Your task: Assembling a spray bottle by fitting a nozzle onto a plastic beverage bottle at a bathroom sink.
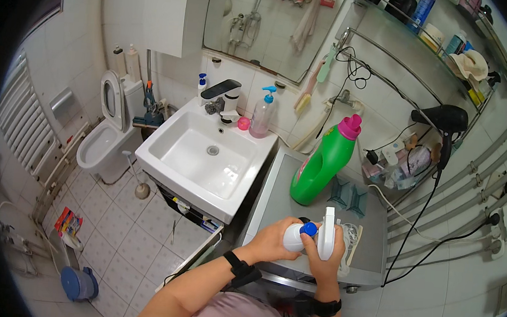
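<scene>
Works with both hands close to the body, over the front of the grey top [278,181]. Holds a white bottle [292,239] in the left hand [271,241], with fingers bent round its side. Grips a white sprayer [325,243] in the right hand [323,268], closed round its lower part, with the thumb stretched across to the blue cap [309,228] beside the bottle. Cannot tell, behind the fingers, a cap joined to the sprayer from one merely next to it. Seems to be at the step of handling the cap, perhaps loosening or tightening. Calls next, most likely, for a steady left hold and a small turn from the right, clear of the green jug [328,158] standing farther back on the same top.
</scene>
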`<state>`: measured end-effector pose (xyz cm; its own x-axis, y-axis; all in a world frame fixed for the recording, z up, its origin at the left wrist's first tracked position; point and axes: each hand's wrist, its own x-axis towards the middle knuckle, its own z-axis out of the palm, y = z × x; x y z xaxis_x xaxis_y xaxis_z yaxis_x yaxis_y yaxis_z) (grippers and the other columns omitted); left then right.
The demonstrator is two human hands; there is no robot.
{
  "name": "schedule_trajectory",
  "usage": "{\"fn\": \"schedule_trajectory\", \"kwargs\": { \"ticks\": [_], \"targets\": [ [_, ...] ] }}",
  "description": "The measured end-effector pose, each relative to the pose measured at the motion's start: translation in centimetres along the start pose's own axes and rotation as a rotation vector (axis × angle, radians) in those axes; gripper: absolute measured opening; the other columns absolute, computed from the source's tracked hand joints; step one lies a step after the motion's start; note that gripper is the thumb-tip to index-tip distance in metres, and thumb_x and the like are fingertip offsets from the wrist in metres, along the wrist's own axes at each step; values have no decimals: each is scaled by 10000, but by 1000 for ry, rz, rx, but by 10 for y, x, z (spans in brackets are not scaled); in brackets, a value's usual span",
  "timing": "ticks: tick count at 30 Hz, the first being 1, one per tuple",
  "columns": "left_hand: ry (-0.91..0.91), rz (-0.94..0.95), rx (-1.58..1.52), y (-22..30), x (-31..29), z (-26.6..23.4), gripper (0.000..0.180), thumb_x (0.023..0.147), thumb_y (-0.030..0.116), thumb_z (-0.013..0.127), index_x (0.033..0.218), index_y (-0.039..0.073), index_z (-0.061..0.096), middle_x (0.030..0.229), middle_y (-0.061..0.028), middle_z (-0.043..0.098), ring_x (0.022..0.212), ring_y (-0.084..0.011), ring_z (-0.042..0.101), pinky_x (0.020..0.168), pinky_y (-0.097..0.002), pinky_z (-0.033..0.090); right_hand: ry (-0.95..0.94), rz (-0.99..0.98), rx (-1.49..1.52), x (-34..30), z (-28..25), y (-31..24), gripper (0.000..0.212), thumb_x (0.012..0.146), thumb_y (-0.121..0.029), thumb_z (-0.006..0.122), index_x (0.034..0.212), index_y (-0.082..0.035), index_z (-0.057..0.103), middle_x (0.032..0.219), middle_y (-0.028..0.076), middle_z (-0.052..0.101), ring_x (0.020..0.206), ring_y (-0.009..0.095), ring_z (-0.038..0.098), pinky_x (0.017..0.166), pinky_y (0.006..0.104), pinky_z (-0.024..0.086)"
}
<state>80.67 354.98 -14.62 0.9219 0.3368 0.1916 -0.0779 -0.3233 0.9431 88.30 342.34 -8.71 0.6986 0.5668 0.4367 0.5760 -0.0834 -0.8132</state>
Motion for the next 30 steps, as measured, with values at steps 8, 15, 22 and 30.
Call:
{"fn": "schedule_trajectory", "kwargs": {
  "ticks": [8,15,22,30],
  "targets": [
    [-23,-21,-21,6,-3,-3,659,590,223,750,1165,62,472,1061,-169,585,967,-311,588,819,-349,464,-82,-114,-105,0,-1,-12,316,725,-51,715,956,-3,505,955,113,625,834,164,600,748,282,472],
    [-5,-2,-12,10,-3,0,651,591,233,758,1148,53,474,1018,-165,595,930,-308,600,795,-350,467,-18,-40,78,0,-1,-4,293,700,-16,718,879,-10,486,986,124,586,892,159,564,775,269,447],
    [17,16,-27,5,-1,3,639,591,235,776,1126,52,478,991,-164,598,920,-306,602,785,-350,468,16,44,344,1,1,-2,247,714,4,697,837,-23,483,1024,128,572,921,150,536,820,283,423],
    [-8,3,-14,3,2,1,641,595,219,776,1140,51,481,1008,-153,597,928,-291,601,801,-340,465,35,69,299,2,6,-9,238,703,4,705,782,-40,485,981,115,569,895,163,538,794,286,422]
  ]
}}
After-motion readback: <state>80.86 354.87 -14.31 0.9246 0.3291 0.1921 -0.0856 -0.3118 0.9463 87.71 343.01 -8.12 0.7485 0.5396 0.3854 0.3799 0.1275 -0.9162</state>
